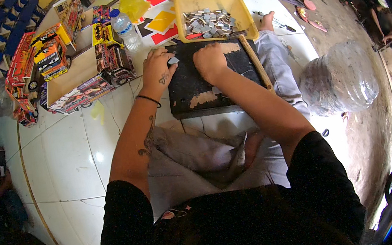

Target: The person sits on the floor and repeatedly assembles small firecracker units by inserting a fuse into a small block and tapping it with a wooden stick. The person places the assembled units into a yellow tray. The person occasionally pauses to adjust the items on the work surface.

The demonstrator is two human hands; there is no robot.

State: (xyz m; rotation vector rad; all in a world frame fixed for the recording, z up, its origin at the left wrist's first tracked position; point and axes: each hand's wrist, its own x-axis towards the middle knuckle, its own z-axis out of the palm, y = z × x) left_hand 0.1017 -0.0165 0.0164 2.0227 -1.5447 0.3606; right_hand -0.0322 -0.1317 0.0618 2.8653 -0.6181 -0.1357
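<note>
— What sits under the hands?

— A black cutting board (201,84), worn pale in patches, lying on the white tiled floor (61,155) in front of the seated person's legs.

— And the left hand (158,68)?

— Pinched on a small grey piece (173,60) at the board's upper left corner.

— The right hand (210,62)?

— Curled into a fist, pressing down on the board just beside the left; whether it grips anything, I cannot tell.

— What lies around?

— A yellow tub (240,5) of small grey pieces touches the board's far edge. A water bottle (125,30) and colourful model trucks (53,57) stand to the left, a clear plastic bag (339,79) to the right.
</note>
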